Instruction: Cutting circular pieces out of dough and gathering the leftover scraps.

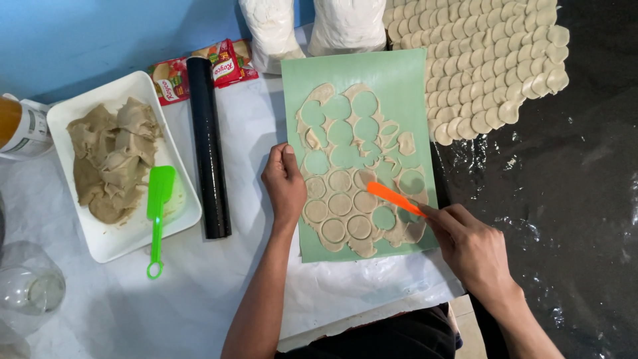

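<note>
Orange spatula [392,197] in right hand [473,247]; seven dough discs [340,203] uncut.

a white rectangular tray [100,242] at the left holds lumps of brownish filling [109,159], with a green plastic spatula [158,213] leaning on its near rim. a black rolling pin [207,146] lies just beside the tray. red seasoning packets [199,70] sit behind it. rows of overlapping dough discs [485,60] cover the dark surface at the upper right. a clear glass jar [30,292] stands at the lower left.

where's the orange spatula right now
In the head view, the orange spatula lies in the right hand, its blade over the rolled dough sheet on the green mat.
</note>
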